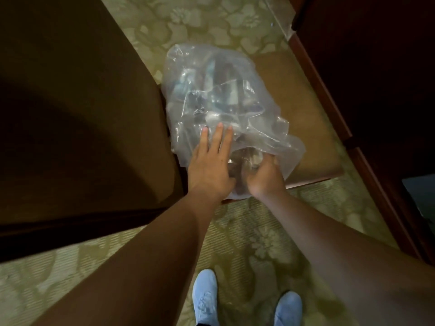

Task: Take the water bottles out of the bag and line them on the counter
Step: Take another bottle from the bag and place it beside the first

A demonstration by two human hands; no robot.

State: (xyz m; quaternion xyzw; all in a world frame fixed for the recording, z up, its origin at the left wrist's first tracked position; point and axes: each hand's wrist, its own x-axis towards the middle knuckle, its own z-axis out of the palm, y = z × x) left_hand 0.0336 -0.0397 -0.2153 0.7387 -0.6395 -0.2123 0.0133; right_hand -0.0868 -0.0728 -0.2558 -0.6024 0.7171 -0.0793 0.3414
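Pale blue shoes (204,300) stand on carpet (254,245); beyond, the left hand (209,165) presses straight fingers (220,135) on the clear bag (266,118) of water bottles (211,90) atop a cushioned stool (310,142); the right hand (263,176) grips its near edge; the film looks thin and slippery and the bottles probably heavy, so grasp a bottle's body.

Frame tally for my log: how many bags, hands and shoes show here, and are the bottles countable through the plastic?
Plastic bag: 1
Hands: 2 (left hand, right hand)
Blue shoes: 2
Water bottles: several inside the bag, too blurred to count
Total: 5, bottles not included
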